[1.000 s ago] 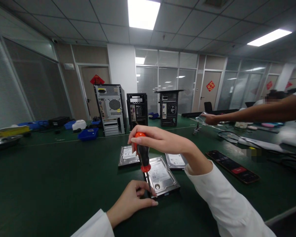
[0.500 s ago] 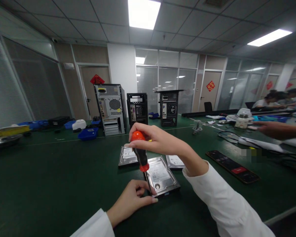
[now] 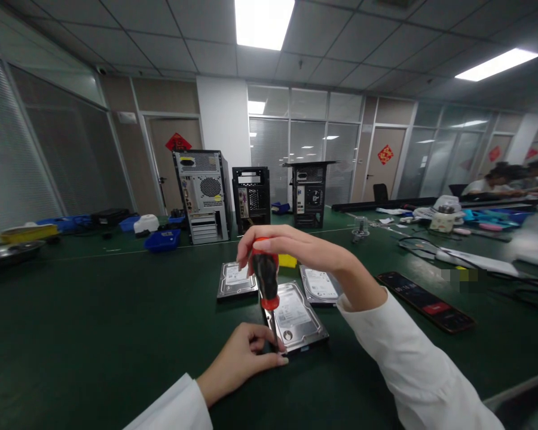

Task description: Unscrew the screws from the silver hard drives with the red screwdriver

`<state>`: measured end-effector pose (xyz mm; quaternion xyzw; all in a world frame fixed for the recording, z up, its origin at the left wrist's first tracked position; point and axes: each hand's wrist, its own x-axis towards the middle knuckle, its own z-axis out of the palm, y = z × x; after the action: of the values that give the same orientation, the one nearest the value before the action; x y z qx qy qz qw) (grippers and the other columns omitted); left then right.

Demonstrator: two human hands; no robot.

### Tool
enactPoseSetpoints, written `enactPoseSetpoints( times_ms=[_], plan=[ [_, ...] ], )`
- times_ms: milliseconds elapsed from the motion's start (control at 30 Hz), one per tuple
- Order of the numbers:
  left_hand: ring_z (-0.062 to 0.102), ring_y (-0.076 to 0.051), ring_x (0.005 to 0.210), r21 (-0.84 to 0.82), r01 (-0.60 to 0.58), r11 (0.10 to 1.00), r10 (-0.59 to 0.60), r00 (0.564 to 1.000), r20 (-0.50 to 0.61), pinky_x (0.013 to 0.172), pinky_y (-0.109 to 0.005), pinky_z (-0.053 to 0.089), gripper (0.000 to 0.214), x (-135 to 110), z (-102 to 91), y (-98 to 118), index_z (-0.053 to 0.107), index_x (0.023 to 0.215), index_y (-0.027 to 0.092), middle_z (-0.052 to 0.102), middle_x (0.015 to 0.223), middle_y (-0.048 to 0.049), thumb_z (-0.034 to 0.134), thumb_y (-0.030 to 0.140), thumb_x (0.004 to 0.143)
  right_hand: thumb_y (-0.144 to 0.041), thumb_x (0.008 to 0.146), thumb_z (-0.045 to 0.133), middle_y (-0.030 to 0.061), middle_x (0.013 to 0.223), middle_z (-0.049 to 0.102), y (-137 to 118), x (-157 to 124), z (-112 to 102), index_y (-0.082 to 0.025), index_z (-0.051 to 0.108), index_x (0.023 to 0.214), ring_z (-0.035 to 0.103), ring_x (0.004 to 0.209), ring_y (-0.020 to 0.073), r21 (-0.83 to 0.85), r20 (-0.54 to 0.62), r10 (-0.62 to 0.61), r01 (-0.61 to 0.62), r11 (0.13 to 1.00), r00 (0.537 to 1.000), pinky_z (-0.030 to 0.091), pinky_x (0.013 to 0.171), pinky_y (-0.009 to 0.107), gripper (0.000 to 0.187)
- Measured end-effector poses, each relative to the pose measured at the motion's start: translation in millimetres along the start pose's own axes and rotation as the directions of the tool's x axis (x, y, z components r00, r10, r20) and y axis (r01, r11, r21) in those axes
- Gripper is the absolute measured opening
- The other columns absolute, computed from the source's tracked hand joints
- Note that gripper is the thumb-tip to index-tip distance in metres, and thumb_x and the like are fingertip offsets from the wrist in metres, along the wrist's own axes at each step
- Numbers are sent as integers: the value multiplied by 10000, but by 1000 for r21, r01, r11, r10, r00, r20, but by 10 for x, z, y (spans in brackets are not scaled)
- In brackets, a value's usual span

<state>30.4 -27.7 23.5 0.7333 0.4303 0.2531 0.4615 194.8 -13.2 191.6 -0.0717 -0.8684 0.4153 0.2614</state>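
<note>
My right hand [image 3: 291,248] is wrapped over the top of an upright screwdriver [image 3: 267,280] with a black and orange handle. Its tip stands on the near left corner of a silver hard drive [image 3: 298,316] lying on the green table [image 3: 94,322]. My left hand [image 3: 242,358] rests on the table at that corner, fingers pinched around the screwdriver shaft and pressed against the drive's edge. Two more hard drives [image 3: 236,279] [image 3: 320,283] lie just behind the near one.
Three computer towers [image 3: 201,194] [image 3: 251,197] [image 3: 308,194] stand at the table's far side. Blue trays [image 3: 161,240] lie at the far left. A dark flat device [image 3: 425,300] lies to the right, with cables beyond. Other people sit at the far right [image 3: 497,182].
The other person's arm that reached in from the right has withdrawn. My right hand has shifted its grip round the screwdriver top and the handle now stands more upright. My left hand stays put.
</note>
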Motion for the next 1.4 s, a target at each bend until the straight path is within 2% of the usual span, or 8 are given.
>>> enactPoseSetpoints(
  times_ms=[167,333,433,567,733,933,1167,1400],
  plan=[
    [273,-102,559,-9,5,1000,-5,1000,5,533,-235,180,364,12,-8,-26,721,847,93,350,575,62,790,350,599,-198,950,395,67,992,562,16,-11,-5,-115,522,1073,583,916,135,-15,-8,-9,9,1000,1000,486,812,286,196],
    [228,-92,522,-14,-12,1000,12,1000,10,516,-247,137,320,24,3,-9,718,799,83,311,516,76,780,337,614,-334,847,594,-2,771,542,31,15,66,-135,563,835,522,691,105,-374,-237,-80,-15,927,968,430,620,229,201],
    [238,-92,528,-21,-17,1000,17,1000,11,515,-246,137,312,17,8,-10,716,786,80,344,525,68,781,332,615,-352,816,629,-28,681,498,24,17,87,-145,515,736,482,611,92,-468,-289,-107,-42,883,951,390,554,216,249],
    [244,-88,523,-42,-9,999,10,1000,13,514,-238,154,315,-1,1,-1,721,815,84,317,520,76,785,323,619,-297,880,548,-4,749,549,35,21,66,-151,504,809,561,711,116,-320,-204,-37,-31,947,978,460,655,247,168],
    [281,-81,514,-84,7,996,-5,1000,26,513,-218,221,264,-3,12,34,723,787,79,433,537,52,764,298,645,-273,927,469,17,843,559,40,-10,-20,-146,514,909,572,779,114,-123,-79,30,-40,992,996,484,736,267,136],
    [296,-72,489,-127,37,991,-34,999,25,526,-206,298,234,1,39,46,712,737,90,489,544,44,769,292,633,-212,922,469,28,923,541,-6,-84,-74,-147,506,961,552,855,122,-139,-63,69,-78,987,996,471,786,274,85],
    [285,-75,479,-134,36,990,-31,999,37,515,-206,277,278,3,22,55,731,770,85,392,465,73,770,323,632,-298,922,483,24,909,532,0,-84,-75,-151,511,986,532,797,120,-287,-68,25,-43,957,997,459,734,271,162],
    [451,-109,544,-145,39,989,-35,999,32,590,-222,363,282,11,36,22,730,766,101,572,577,16,767,348,636,-324,845,605,25,911,553,-76,-72,-54,-133,540,953,540,791,127,-412,-65,-15,-13,911,998,453,681,252,229]
  ],
)
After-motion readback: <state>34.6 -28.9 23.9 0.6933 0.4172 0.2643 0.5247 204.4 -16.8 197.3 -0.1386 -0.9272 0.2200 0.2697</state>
